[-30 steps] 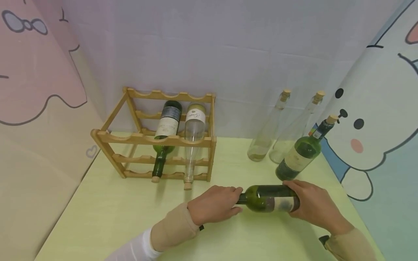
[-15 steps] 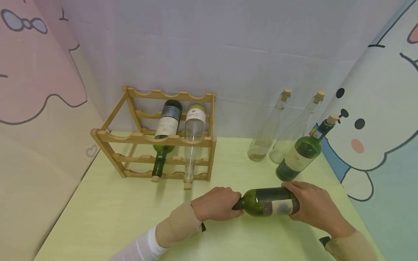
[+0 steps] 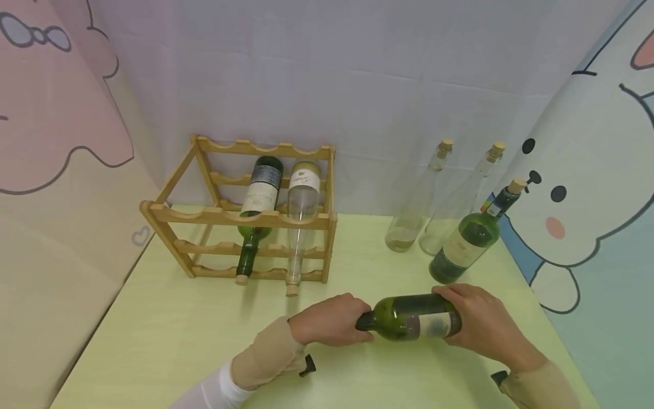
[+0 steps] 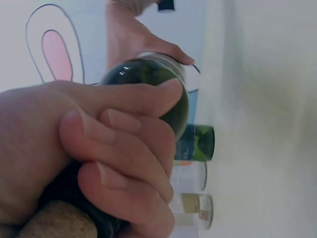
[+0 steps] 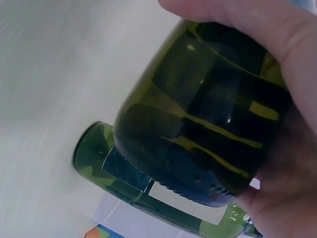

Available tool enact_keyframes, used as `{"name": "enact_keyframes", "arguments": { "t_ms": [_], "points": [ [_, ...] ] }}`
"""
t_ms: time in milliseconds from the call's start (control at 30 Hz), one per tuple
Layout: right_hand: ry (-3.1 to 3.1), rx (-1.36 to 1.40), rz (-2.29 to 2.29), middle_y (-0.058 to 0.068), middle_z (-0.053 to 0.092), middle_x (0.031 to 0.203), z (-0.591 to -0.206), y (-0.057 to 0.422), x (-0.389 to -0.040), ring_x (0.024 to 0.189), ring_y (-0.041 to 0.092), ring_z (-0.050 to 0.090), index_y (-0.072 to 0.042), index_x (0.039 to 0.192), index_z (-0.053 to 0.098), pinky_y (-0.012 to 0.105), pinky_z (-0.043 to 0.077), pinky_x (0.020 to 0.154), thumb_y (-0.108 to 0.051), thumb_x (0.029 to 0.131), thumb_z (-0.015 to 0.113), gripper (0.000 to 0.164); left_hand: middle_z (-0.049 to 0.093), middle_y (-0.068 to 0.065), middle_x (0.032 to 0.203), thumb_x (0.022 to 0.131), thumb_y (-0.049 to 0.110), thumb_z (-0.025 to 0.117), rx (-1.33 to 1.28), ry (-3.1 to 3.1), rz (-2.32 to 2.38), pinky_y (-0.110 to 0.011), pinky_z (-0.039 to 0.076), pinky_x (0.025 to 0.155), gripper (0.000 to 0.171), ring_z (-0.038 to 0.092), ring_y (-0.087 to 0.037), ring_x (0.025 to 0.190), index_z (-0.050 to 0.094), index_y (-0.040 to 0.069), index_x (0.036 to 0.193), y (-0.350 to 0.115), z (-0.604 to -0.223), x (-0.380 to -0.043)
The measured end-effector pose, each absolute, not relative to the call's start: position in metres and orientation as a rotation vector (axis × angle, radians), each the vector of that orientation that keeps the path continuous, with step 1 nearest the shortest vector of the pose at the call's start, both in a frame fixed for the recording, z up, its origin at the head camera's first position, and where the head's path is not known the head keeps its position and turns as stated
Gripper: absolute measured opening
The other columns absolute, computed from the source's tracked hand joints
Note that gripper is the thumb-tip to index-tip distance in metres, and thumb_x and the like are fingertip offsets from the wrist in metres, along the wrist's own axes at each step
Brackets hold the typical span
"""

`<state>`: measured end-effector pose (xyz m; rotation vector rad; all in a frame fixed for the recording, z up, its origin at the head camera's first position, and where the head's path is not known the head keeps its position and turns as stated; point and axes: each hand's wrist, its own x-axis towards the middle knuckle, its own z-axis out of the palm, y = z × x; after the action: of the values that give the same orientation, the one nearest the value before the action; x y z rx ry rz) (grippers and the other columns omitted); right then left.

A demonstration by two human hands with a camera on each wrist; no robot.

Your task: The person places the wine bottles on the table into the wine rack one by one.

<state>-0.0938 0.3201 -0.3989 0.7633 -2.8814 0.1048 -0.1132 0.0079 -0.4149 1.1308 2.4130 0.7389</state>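
A green wine bottle (image 3: 393,318) lies sideways between my two hands, its neck to the left and its base to the right. My left hand (image 3: 332,320) grips the neck; in the left wrist view the curled fingers (image 4: 133,148) wrap round it and a cork (image 4: 59,220) shows below. With my right hand (image 3: 482,324) I hold the base end, thumb and fingers on opposite sides. The right wrist view shows the bottle's base (image 5: 198,173) close up. Behind my right hand stands another green wine bottle (image 3: 467,244), corked and upright.
A wooden wine rack (image 3: 240,218) stands at the back left. In it lie a green bottle (image 3: 259,196) and a clear bottle (image 3: 303,199), corks toward me. Two clear corked bottles, one left (image 3: 409,218) and one right (image 3: 449,218), stand at the back right of the pale table (image 3: 168,324).
My left hand has closed round the bottle's neck. The bottle has tilted slightly, its neck end lower in view, and has shifted a little left with both hands.
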Motion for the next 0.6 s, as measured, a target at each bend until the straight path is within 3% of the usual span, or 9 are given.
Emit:
{"name": "enact_keyframes", "arguments": {
  "t_ms": [333, 600],
  "points": [
    [-2.887, 0.814, 0.229, 0.004, 0.062, 0.113, -0.403, 0.319, -0.097, 0.099, 0.027, 0.061, -0.012, 0.125, 0.064, 0.046, 0.047, 0.082, -0.036, 0.05, 0.093, 0.084, 0.054, 0.012, 0.067, 0.088, 0.035, 0.075, 1.0, 2.421, 0.75, -0.015, 0.036, 0.05, 0.022, 0.043, -0.002, 0.053, 0.062, 0.02, 0.079, 0.001, -0.405, -0.113],
    [-2.961, 0.758, 0.519, 0.008, 0.052, 0.132, -0.397, 0.323, -0.095, 0.117, 0.033, 0.051, -0.014, 0.14, 0.052, 0.052, 0.044, 0.089, -0.041, 0.057, 0.094, 0.097, 0.057, 0.014, 0.071, 0.087, 0.038, 0.075, 0.976, 2.387, 0.8, -0.015, 0.041, 0.054, 0.019, 0.048, -0.002, 0.055, 0.067, 0.021, 0.085, -0.008, -0.4, -0.116]
  ]
}}
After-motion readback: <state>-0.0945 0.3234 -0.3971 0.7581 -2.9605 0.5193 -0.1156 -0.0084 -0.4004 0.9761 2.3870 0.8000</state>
